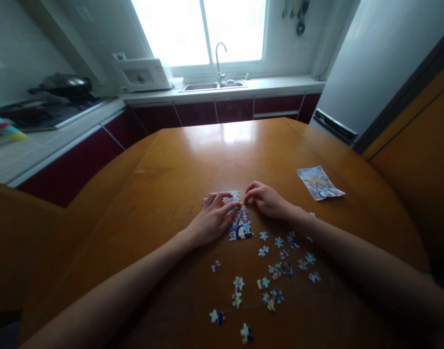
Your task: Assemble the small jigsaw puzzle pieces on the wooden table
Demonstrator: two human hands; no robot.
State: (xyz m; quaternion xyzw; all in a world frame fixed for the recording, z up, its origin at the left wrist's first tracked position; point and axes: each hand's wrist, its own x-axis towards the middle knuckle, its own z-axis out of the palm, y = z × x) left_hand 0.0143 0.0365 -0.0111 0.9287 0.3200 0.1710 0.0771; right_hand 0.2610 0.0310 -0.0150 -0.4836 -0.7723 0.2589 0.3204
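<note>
A partly joined jigsaw puzzle (240, 231) lies flat on the wooden table, a narrow strip with a blue and white picture at its near end. My left hand (215, 217) reaches over its left side, fingers stretched and resting on the joined pieces, covering part of them. At the puzzle's right edge is my right hand (265, 198), its fingers curled and the thumb and fingertips pinched together. Whatever is between those fingertips is too small to make out. Loose puzzle pieces (279, 242) are scattered on the near side, several of them beneath and beside my right forearm.
A creased picture sheet (319, 183) lies on the table (192, 160) to the right. Beyond the table stand a counter with a sink (203, 87), a microwave (143, 75) and a stove with a pan (67, 85). A refrigerator (374, 63) is at the right.
</note>
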